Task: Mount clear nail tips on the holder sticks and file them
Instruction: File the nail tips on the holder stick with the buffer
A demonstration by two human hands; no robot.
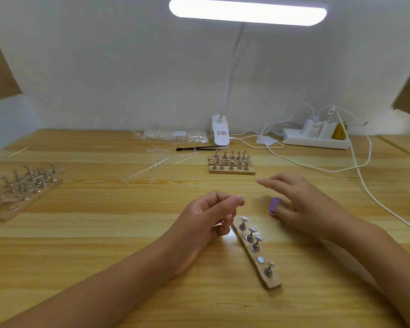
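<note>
Two bare forearms reach in over the front edge of the tabletop (pixel 104 233). Between them, near the front and a little right of middle, lies a wooden strip (pixel 273 283) set at a slant. Four holder sticks (pixel 249 235) stand on it, each capped with a pale glossy piece that looks like a mounted nail tip. One round metal spot (pixel 260 259) on the strip stands bare.

The left hand (pixel 211 216) hovers at the strip's far end with its fingers curled and thumb pressed to forefinger. Whether it pinches anything is too small to tell, so I cannot say it holds the missing stick. The right hand (pixel 303 200) is spread and relaxed, its forefinger blurred, its thumb touching a small purple file (pixel 275 204) that lies on the tabletop just right of the strip's far end.

The step seems to be taking up the file. It would go best gripped between thumb and two fingers, flat side free, with the stick held low on its stem so the tip does not pop off. Light strokes in one direction along the edge suit thin clear plastic.

More loaded strips (pixel 232 171) sit toward the back edge, and clear tip racks (pixel 156 169) lie left of them.
</note>
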